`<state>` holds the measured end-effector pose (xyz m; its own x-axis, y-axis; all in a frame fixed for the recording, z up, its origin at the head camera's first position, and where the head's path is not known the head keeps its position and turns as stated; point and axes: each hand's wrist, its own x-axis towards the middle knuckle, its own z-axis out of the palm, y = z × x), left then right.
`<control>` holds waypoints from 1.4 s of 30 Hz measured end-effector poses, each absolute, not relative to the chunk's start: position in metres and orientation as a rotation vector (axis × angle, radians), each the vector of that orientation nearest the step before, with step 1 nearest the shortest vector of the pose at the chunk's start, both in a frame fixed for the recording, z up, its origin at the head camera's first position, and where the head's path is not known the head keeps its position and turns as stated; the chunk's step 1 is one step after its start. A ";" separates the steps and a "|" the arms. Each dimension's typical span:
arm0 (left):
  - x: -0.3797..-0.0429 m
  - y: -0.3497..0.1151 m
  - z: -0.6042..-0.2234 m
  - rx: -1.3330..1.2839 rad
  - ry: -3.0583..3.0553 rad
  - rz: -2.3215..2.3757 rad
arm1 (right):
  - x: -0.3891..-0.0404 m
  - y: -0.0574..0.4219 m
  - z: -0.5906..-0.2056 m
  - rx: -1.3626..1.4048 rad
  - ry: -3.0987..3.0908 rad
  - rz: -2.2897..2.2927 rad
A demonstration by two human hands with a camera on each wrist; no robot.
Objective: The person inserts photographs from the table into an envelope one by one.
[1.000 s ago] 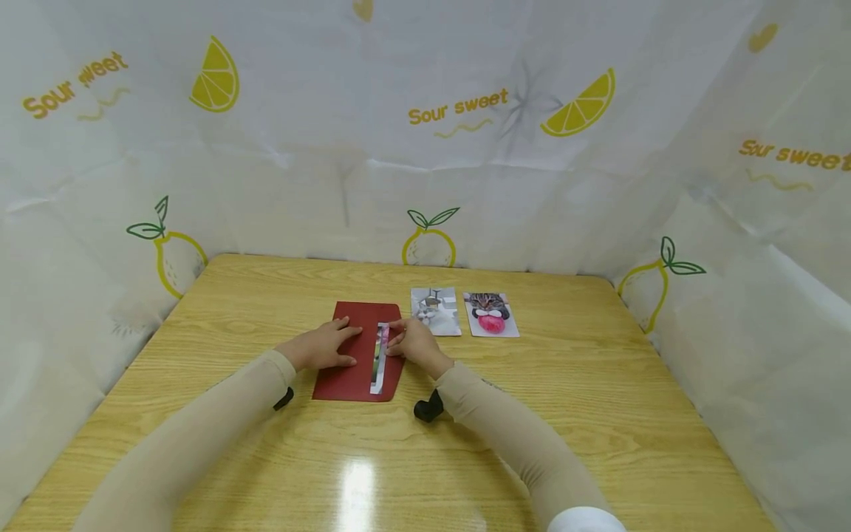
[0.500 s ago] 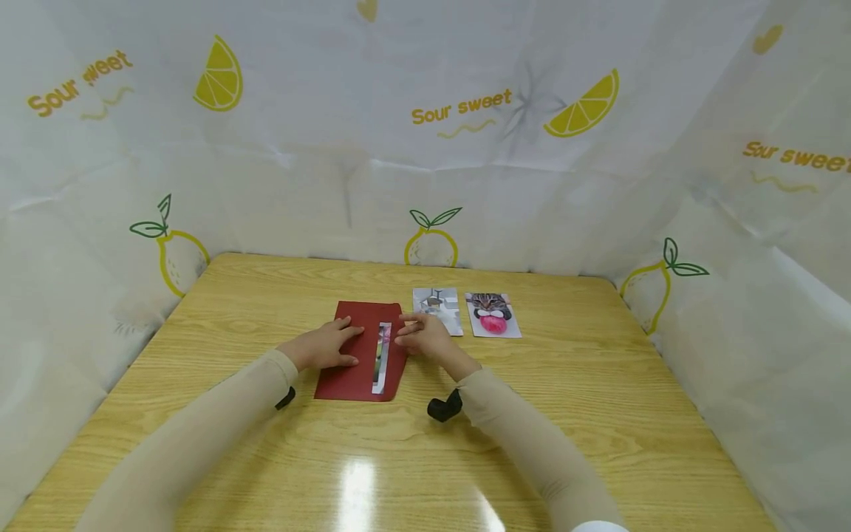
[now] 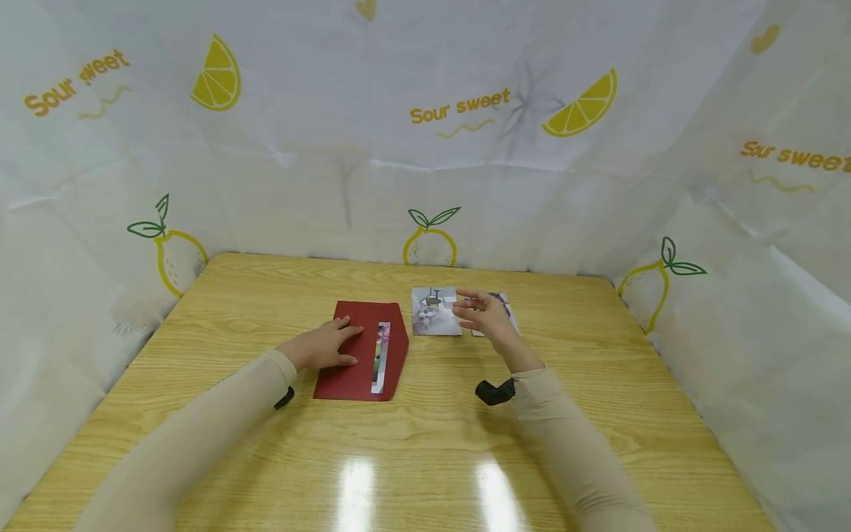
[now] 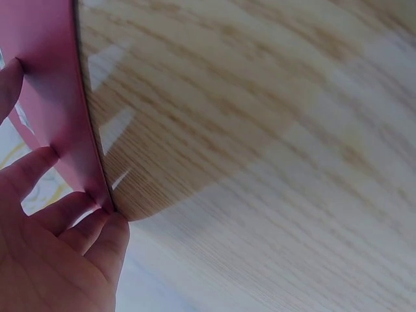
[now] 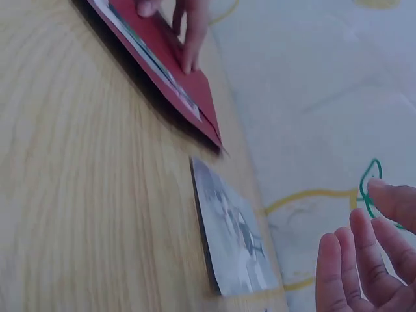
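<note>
A red envelope (image 3: 364, 349) is seen lying flat on the wood-grain table (image 3: 565, 347), left of centre, its angled flap pointed to the right. Across it, beside the flap, a narrow upright strip of a printed picture (image 3: 380, 358) is shown in white, green and pink; how much of that picture is covered by the red paper cannot be told. The envelope's left part is touched by the left hand (image 3: 326, 346), whose fingers are spread wide; in the left wrist view its fingertips are seen set on the red surface and along the border. The right hand (image 3: 488, 319) is held raised to the right of the envelope, its fingers slightly bent and a gap left between thumb and fingertips. By it, in the head view, most of a cat card (image 3: 511, 314) is hidden. Between that card and the envelope, a grey-and-white picture card (image 3: 435, 312) is laid flat, just beside the flap's upper edge. Beige sleeves (image 3: 565, 436) are worn on both arms, and a black device (image 3: 495, 392) is seen at the right wrist. Behind the table, a pale sheet (image 3: 299, 185) is hung, printed with lemons and the words "Sour sweet".
</note>
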<state>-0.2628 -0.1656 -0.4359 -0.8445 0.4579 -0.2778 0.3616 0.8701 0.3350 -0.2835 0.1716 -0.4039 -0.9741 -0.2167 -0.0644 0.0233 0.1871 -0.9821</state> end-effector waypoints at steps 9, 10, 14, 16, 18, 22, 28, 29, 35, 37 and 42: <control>-0.262 -0.166 -0.434 0.604 2.692 0.386 | -0.299 0.233 -0.414 -0.130 2.301 -1.971; -0.262 -0.166 -0.433 0.606 2.693 0.384 | -0.301 0.237 -0.415 -0.103 2.322 -1.956; -0.262 -0.167 -0.433 0.602 2.694 0.381 | -0.307 0.248 -0.420 0.016 2.421 -1.841; -0.262 -0.167 -0.433 0.604 2.694 0.383 | -0.309 0.251 -0.423 0.091 2.472 -1.750; -0.262 -0.167 -0.433 0.605 2.694 0.385 | -0.312 0.254 -0.427 0.184 2.499 -1.658; -0.262 -0.166 -0.434 0.611 2.694 0.381 | -0.314 0.259 -0.433 0.321 2.498 -1.519; -0.262 -0.166 -0.435 0.610 2.692 0.381 | -0.314 0.263 -0.440 0.364 2.517 -1.481; -0.262 -0.166 -0.435 0.607 2.691 0.380 | -0.314 0.263 -0.441 0.374 2.529 -1.478; -0.262 -0.165 -0.435 0.606 2.684 0.373 | -0.319 0.259 -0.447 0.414 2.616 -1.405; -0.262 -0.165 -0.435 0.608 2.684 0.374 | -0.319 0.256 -0.447 0.422 2.648 -1.362; -0.262 -0.166 -0.436 0.609 2.686 0.375 | -0.320 0.250 -0.445 0.457 2.734 -1.236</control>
<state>-0.2622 -0.1658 -0.4356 -0.8423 0.4574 -0.2852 0.3617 0.8719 0.3300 -0.3204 0.2497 -0.4447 -0.9490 0.2275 -0.2180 0.3140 0.6241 -0.7154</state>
